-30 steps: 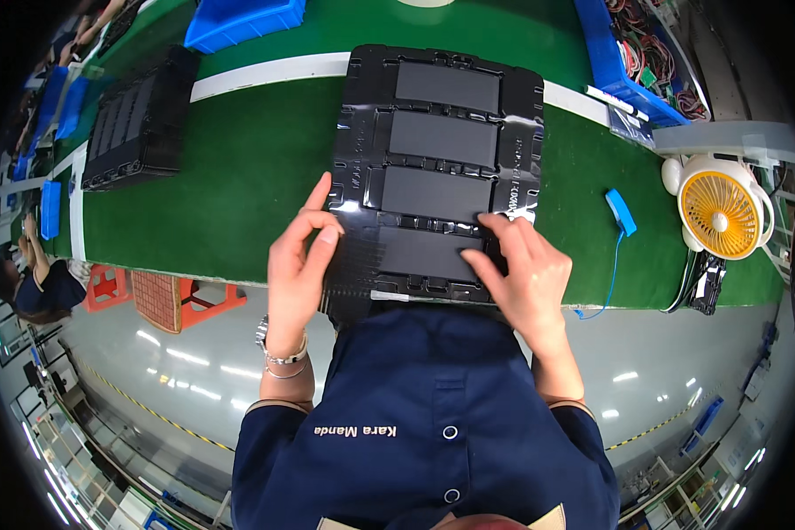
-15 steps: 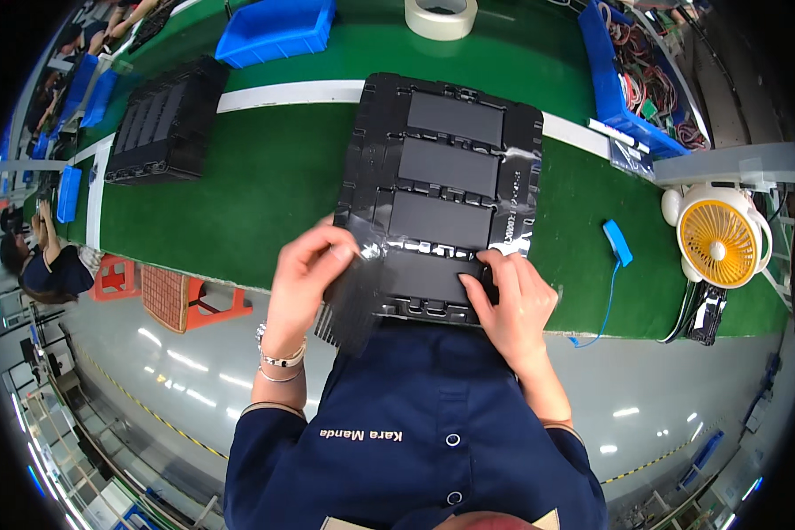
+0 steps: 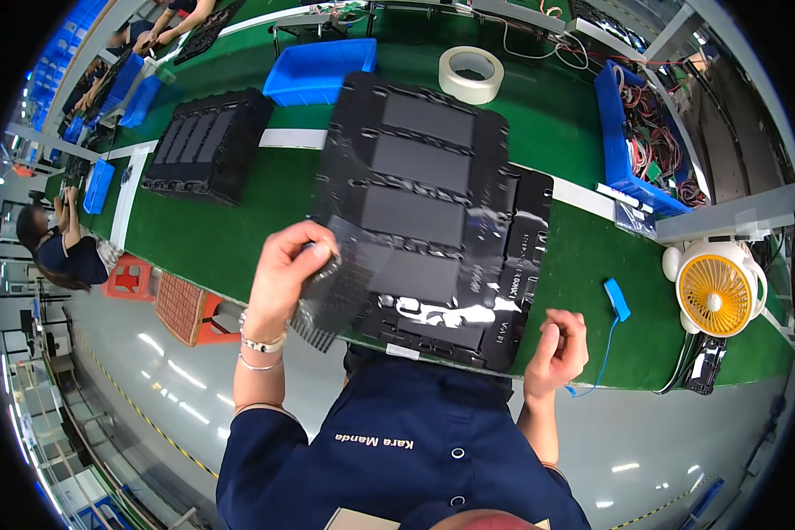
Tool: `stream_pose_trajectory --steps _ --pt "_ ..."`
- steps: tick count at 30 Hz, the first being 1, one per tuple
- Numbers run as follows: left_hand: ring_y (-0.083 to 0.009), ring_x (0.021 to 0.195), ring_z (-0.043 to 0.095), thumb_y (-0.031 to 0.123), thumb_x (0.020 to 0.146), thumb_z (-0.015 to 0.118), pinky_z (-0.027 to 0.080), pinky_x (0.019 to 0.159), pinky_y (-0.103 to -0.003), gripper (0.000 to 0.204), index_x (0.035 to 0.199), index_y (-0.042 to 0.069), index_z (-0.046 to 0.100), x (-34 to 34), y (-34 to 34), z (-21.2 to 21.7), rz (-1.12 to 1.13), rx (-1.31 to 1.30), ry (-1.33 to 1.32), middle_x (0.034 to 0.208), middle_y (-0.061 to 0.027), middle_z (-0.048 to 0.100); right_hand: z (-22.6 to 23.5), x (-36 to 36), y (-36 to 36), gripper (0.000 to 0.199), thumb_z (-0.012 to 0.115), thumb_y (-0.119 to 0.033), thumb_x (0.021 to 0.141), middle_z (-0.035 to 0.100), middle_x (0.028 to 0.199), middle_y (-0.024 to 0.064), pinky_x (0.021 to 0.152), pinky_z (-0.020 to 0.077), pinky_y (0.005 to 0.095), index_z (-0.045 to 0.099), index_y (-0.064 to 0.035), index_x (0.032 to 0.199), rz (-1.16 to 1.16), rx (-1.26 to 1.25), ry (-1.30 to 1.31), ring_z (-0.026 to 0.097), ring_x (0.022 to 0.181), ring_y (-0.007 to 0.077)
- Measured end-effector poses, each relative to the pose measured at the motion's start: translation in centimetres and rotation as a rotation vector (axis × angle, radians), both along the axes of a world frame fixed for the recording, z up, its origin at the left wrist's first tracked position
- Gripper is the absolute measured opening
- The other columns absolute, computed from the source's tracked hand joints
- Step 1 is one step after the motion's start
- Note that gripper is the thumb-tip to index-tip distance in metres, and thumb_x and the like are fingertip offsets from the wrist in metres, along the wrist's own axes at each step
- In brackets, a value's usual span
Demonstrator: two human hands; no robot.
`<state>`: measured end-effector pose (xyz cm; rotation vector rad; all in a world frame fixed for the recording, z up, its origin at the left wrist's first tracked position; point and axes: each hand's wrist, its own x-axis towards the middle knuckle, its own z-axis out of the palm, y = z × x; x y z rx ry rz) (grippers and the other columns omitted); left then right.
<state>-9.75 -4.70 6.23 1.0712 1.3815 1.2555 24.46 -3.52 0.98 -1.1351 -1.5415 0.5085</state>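
Head view. Green bench [image 3: 238,238] runs across the frame. A black moulded tray [image 3: 433,212] lies on it directly ahead of the person, long axis running away from the body, near end at the bench edge. It carries four dark rectangular panels in a row along that axis.

Left hand [image 3: 287,274] is raised over the tray's near left corner, fingers pinched on a thin, clear, glossy film sheet [image 3: 344,283]. The sheet hangs from the grip, part over the nearest panel and part off the bench edge. A shiny strip of film also lies along the tray's near end.

Right hand [image 3: 556,353] sits at the bench edge, just right of the tray's near right corner, curled into a loose fist. Cannot tell whether it pinches anything.

The left hand is the nearer to the tray, overlapping it; the right is just beside it.

Around: a second black tray [image 3: 205,146] to the far left, a blue bin [image 3: 314,75], a tape roll [image 3: 471,74] beyond the tray's far end, a yellow fan [image 3: 715,287] at right, a blue bin of wires [image 3: 645,141].
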Motion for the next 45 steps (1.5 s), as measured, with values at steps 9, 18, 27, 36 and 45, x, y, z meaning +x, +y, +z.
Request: stream_pose_trajectory --steps 9,18,27,36,45 --pt "-0.0035 0.076 0.045 0.015 0.092 0.062 0.037 0.072 -0.019 0.011 0.089 0.004 0.06 -4.4 1.5 -2.3 0.173 0.12 -0.095 0.085 0.0048 0.054 -0.7 -0.2 0.9 0.01 0.06 0.004 0.084 0.055 0.068 0.0064 0.044 0.0316 0.0243 0.064 0.002 0.093 -0.019 -0.054 -0.052 0.045 0.049 0.0105" --pt "-0.0042 0.086 0.052 0.016 0.097 0.057 0.043 0.076 -0.021 0.016 0.102 0.001 0.062 -1.1 14.1 -1.8 -0.001 0.155 -0.151 0.094 0.0035 0.059 0.3 -0.8 1.8 0.009 0.06 0.004 0.083 0.052 0.063 0.0044 0.043 0.0278 0.0264 0.064 0.0007 0.091 -0.03 0.02 -0.084 0.039 0.043 0.0096" --pt "-0.0055 0.088 0.059 0.02 0.096 0.06 0.048 0.078 -0.022 0.02 0.107 0.004 0.064 -0.6 27.0 -8.2 -0.122 0.113 -0.257 0.096 0.0021 0.064 -0.2 0.4 0.2 0.007 0.056 -0.001 0.091 0.053 0.069 0.003 0.049 0.0314 0.0202 0.062 0.0029 0.094 -0.09 -0.087 -0.082 0.044 0.054 0.0057" --pt "-0.0102 0.103 0.057 0.023 0.096 0.06 0.045 0.091 -0.029 0.023 0.112 0.007 0.064 -3.1 26.3 -9.3 -0.189 0.015 -0.309 0.109 0.0016 0.064 0.1 0.2 0.9 0.008 0.059 0.004 0.084 0.058 0.064 0.0063 0.046 0.0339 0.0268 0.064 0.0027 0.091 -0.092 -0.111 -0.076 0.048 0.05 0.0131" --pt "-0.0019 0.076 0.053 0.016 0.098 0.055 0.043 0.068 -0.019 0.012 0.099 0.005 0.06 0.3 8.0 3.0 -0.15 0.049 -0.188 0.087 0.0042 0.058 4.1 -1.7 2.3 0.005 0.062 0.001 0.082 0.063 0.071 0.0078 0.048 0.04 0.0246 0.064 0.0016 0.086 0.229 -0.208 -0.011 0.054 0.051 0.0129"
